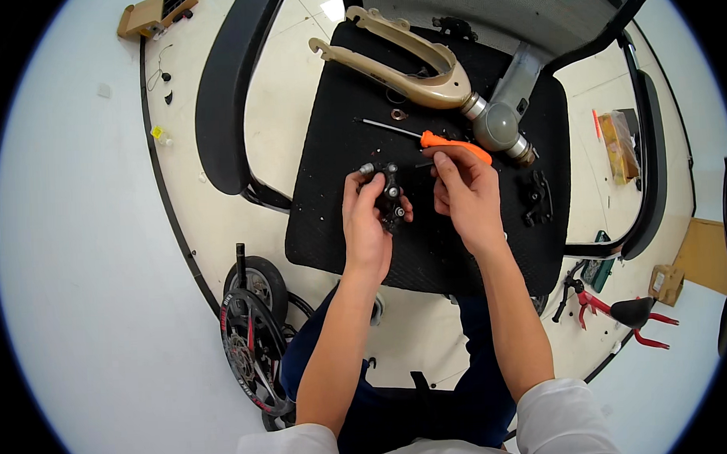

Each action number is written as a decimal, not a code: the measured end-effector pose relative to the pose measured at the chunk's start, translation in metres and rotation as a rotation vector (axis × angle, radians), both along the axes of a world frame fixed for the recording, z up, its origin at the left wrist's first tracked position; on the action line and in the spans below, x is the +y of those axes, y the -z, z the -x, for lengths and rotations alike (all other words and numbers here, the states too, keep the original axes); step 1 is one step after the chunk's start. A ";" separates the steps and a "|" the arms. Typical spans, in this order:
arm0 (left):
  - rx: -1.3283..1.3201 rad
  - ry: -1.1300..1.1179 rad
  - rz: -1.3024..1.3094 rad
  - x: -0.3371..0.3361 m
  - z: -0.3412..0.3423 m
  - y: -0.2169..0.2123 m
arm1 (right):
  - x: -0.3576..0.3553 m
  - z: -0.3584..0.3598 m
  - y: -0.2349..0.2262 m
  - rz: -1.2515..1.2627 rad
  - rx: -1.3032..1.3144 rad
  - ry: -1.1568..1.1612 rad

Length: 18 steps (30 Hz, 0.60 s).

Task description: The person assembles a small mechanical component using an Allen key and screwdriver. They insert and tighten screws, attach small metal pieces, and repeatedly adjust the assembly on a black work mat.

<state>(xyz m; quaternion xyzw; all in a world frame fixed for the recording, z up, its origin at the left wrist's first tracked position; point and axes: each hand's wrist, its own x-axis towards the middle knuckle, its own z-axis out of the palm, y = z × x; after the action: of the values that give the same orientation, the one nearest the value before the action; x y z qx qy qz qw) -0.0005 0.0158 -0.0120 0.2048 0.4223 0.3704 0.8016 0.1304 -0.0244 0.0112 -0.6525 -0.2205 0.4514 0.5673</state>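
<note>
My left hand point(366, 219) is closed around a black bicycle brake caliper point(392, 192) with silver bolts, above the seat of a black office chair point(323, 228). To its right, my right hand point(468, 193) pinches a thin dark rod point(424, 166), which points toward the caliper without touching it. The rod's other end is hidden by the fingers. Just beyond the right hand lies an orange-handled screwdriver point(457, 146), its shaft pointing left. A second black brake caliper point(537, 198) rests on the seat, right of that hand.
A beige bicycle fork point(398, 82) joined to a grey frame piece point(500, 124) lies across the seat's far side. Chair armrests point(223, 96) rise at both sides. Wheels point(252, 351) stand on the floor at left; a red frame part point(594, 303) and a cardboard box point(667, 284) are at right.
</note>
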 end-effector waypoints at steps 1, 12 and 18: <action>0.051 -0.002 -0.026 -0.001 -0.003 -0.002 | -0.002 -0.003 0.001 -0.009 0.057 -0.022; 0.034 -0.024 0.070 -0.009 -0.008 -0.011 | -0.016 -0.012 -0.015 0.019 -0.150 -0.282; 0.239 -0.080 0.001 -0.004 0.003 -0.014 | -0.031 -0.002 -0.025 -0.035 -0.393 -0.613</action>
<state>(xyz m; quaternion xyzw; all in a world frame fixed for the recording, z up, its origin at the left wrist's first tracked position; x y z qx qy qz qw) -0.0031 0.0118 0.0024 0.2300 0.5227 0.3746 0.7304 0.1326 -0.0550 0.0366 -0.6207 -0.5181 0.4627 0.3636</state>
